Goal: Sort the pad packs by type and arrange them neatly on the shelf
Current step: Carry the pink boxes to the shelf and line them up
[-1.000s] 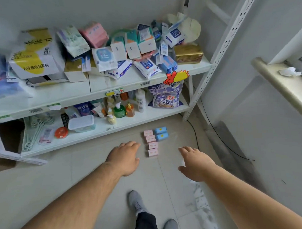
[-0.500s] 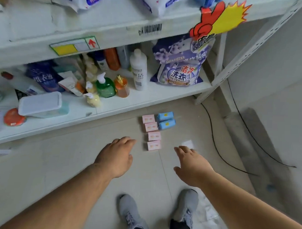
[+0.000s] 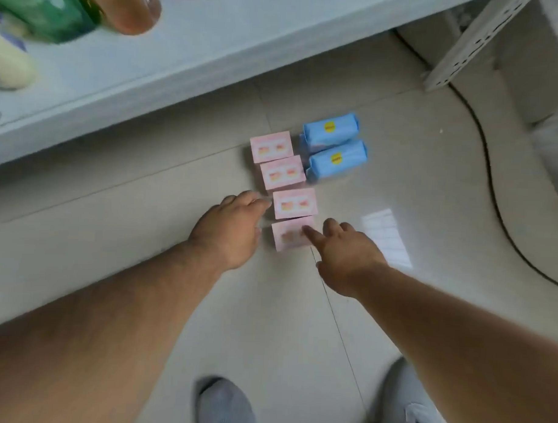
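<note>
1. Both hands reach down at frame centre: the left hand [image 3: 229, 233] hangs with relaxed fingers holding nothing, its fingertips just beside the third pink pack [image 3: 295, 203]; the right hand [image 3: 344, 253] is spread loose, one finger lying over the nearest pink pack [image 3: 289, 235], gripping nothing.

2. The floor [image 3: 112, 237] is pale glossy tile with thin grout lines, and a bright window reflection [image 3: 386, 237] glares right of centre.

3. A white shelf [image 3: 181, 65] crosses the upper left of the frame, carrying a green bottle [image 3: 47, 10], an amber bottle [image 3: 130, 6] and a cream bottle [image 3: 7, 62], all blurred.

4. A perforated metal upright [image 3: 466, 50] slants across the upper right, and a black cable [image 3: 491, 174] curves down the right side.

5. Four pink packs lie on the floor in a column at centre, running from the shelf toward the person and drifting right; the farthest pink pack [image 3: 270, 146] touches the second pink pack [image 3: 282, 173].

6. Each pink pack's long axis runs left to right, tilted slightly up at the right.

7. Two blue packs sit just right of the column's far end, the far blue pack [image 3: 331, 129] against the near blue pack [image 3: 338, 159], long axes also left to right.

8. Grey shoes [image 3: 226, 405] show at the bottom edge.

9. Half a second earlier the hands hovered short of the packs and the view took in the whole lower shelf; now the view is closer and the hands have arrived at the column.
</note>
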The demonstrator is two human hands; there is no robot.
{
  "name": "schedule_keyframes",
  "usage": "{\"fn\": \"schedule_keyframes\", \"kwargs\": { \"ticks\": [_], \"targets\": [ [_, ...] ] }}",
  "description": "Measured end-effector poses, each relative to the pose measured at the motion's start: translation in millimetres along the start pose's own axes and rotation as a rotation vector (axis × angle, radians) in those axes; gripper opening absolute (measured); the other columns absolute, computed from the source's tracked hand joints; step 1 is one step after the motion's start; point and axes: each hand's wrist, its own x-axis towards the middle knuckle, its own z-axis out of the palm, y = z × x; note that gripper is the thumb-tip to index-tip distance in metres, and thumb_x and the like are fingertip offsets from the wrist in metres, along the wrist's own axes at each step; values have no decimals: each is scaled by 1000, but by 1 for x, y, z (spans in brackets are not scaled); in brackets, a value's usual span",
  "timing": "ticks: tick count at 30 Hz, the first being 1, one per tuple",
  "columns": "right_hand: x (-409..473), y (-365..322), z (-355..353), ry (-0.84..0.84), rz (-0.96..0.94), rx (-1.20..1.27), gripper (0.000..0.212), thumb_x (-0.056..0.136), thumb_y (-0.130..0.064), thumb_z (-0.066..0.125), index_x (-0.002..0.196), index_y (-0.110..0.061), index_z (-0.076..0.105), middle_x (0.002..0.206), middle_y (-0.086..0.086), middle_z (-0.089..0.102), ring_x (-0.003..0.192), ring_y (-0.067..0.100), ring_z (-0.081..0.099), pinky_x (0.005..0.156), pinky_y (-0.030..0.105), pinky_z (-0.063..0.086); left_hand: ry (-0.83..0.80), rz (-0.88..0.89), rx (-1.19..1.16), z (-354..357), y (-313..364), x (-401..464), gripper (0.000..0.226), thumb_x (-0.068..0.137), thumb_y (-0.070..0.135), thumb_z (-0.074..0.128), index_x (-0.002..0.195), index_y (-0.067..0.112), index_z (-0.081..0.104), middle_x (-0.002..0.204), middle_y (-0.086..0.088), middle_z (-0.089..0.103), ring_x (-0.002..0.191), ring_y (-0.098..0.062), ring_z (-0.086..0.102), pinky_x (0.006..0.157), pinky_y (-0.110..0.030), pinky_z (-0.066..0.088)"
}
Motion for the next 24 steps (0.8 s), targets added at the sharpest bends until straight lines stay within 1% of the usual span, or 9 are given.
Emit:
{"fn": "schedule_keyframes", "kwargs": {
  "ticks": [4, 9, 11, 13, 15, 17, 19, 21, 24],
  "targets": [
    [33, 13, 28, 42, -45, -71, 74, 94, -24, 56, 155, -31, 14, 132, 8, 40, 115, 29, 46, 87, 38, 45, 31, 29, 17, 27, -3, 42, 60, 95, 21, 53, 151, 26, 32, 156, 4, 29, 134, -24, 37, 107, -35, 37],
    [32, 27, 54, 84, -91, -74, 74, 98, -26, 50, 158, -33, 8, 136, 8, 37, 115, 29, 44, 90, 38, 45, 53, 83, 35, 48, 2, 68, 57, 95, 21, 54, 149, 27, 37, 155, 4, 32, 134, -23, 36, 109, -35, 36],
    [26, 31, 60, 114, -110, -67, 65, 99, -27, 48, 157, -30, 19, 140, 10, 39, 115, 31, 45, 92, 41, 46, 36, 94, 71, 53, 3, 75, 57, 95, 20, 53, 149, 28, 37, 155, 3, 30, 135, -23, 34, 109, -35, 36],
    [23, 35, 62, 142, -124, -66, 58, 96, -28, 51, 152, -25, 36, 146, 12, 41, 115, 34, 49, 91, 45, 48, 16, 99, 119, 57, 3, 81, 54, 95, 21, 53, 147, 28, 40, 155, 3, 30, 135, -23, 35, 108, -35, 37],
    [26, 36, 65, 167, -134, -60, 55, 86, -32, 66, 138, -21, 54, 148, 15, 46, 111, 36, 56, 86, 46, 52, 22, 102, 139, 58, 1, 85, 48, 94, 24, 56, 142, 27, 47, 150, 2, 33, 132, -23, 37, 106, -36, 39],
    [35, 35, 65, 184, -143, -47, 55, 73, -34, 79, 122, -19, 63, 145, 14, 53, 104, 34, 61, 80, 43, 55, 66, 109, 158, 59, -1, 88, 44, 92, 27, 61, 135, 24, 52, 142, 0, 39, 126, -24, 41, 101, -37, 42],
    [43, 31, 64, 210, -145, -19, 51, 67, -27, 82, 114, -18, 63, 132, 11, 61, 95, 32, 63, 74, 40, 55, 84, 97, 157, 60, -1, 91, 43, 90, 29, 65, 130, 22, 52, 136, 0, 42, 122, -23, 43, 97, -37, 45],
    [49, 29, 63, 227, -139, 34, 46, 71, -16, 77, 113, -17, 59, 116, 5, 62, 89, 29, 60, 69, 37, 51, 77, 87, 154, 63, 0, 93, 46, 89, 31, 67, 130, 21, 49, 134, -1, 41, 121, -23, 44, 94, -36, 47],
    [51, 27, 63, 231, -113, 111, 47, 84, -11, 64, 128, -15, 48, 119, 4, 53, 100, 27, 55, 72, 36, 48, 71, 55, 140, 68, 4, 94, 47, 89, 29, 68, 129, 20, 45, 134, -3, 40, 122, -22, 43, 91, -34, 46]
  ]
}}
